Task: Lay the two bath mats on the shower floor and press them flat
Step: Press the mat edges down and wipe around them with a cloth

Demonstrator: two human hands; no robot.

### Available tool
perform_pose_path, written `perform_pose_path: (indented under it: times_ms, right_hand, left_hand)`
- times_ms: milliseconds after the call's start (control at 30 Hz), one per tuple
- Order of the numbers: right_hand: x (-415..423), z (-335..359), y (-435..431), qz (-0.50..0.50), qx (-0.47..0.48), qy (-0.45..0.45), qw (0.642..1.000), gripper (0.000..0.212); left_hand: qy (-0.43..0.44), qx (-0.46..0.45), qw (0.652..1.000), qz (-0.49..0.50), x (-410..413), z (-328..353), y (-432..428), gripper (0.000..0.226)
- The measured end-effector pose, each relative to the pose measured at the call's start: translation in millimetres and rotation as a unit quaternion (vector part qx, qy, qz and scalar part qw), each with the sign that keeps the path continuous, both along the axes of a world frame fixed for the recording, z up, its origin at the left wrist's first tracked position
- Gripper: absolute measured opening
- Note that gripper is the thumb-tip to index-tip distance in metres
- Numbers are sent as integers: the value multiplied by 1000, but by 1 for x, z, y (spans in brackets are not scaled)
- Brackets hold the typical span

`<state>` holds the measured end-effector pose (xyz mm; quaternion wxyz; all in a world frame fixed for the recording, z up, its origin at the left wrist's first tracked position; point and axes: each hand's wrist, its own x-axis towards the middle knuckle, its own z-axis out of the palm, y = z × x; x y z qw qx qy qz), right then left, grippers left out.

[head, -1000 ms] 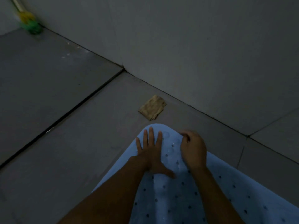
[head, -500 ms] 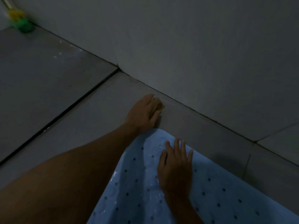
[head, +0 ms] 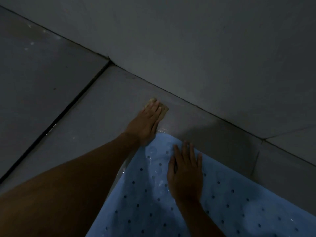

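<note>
A light blue bath mat [head: 230, 202] with small dark holes lies on the grey tiled floor, its rounded end pointing toward the wall. My right hand [head: 185, 170] rests flat on the mat near that end, fingers straight and spread. My left hand [head: 145, 122] reaches past the mat and lies flat with straight fingers on a small tan folded cloth [head: 163, 111], which is mostly hidden under it. Only one mat is in view.
A grey wall [head: 205, 48] meets the floor just beyond the cloth. A dark grout line [head: 68, 106] runs diagonally across the floor tiles at the left. Wet patches glisten on the floor by the mat's end.
My left hand left the mat and reached forward onto the tan cloth. My right hand uncurled and now lies flat on the mat. The view moved closer to the wall.
</note>
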<state>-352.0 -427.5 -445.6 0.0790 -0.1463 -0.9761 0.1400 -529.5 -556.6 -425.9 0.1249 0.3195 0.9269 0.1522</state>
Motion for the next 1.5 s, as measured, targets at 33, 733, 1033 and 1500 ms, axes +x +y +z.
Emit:
perform_pose_path:
  times_ms: [33, 733, 1033, 1500]
  right_hand:
    - [-1, 0, 0, -1, -2, 1, 1000, 46]
    - [-4, 10, 4, 7, -51, -80, 996, 51]
    - [-2, 12, 0, -12, -24, -70, 997, 49]
    - [158, 28, -171, -112, -70, -112, 985, 53]
  left_hand:
    - [-15, -6, 1000, -1, 3, 3, -3, 64]
    - [-96, 23, 992, 73, 112, 13, -90, 62]
    - [-104, 40, 993, 28, 144, 13, -121, 68]
    - [-111, 61, 991, 35, 236, 14, -203, 70]
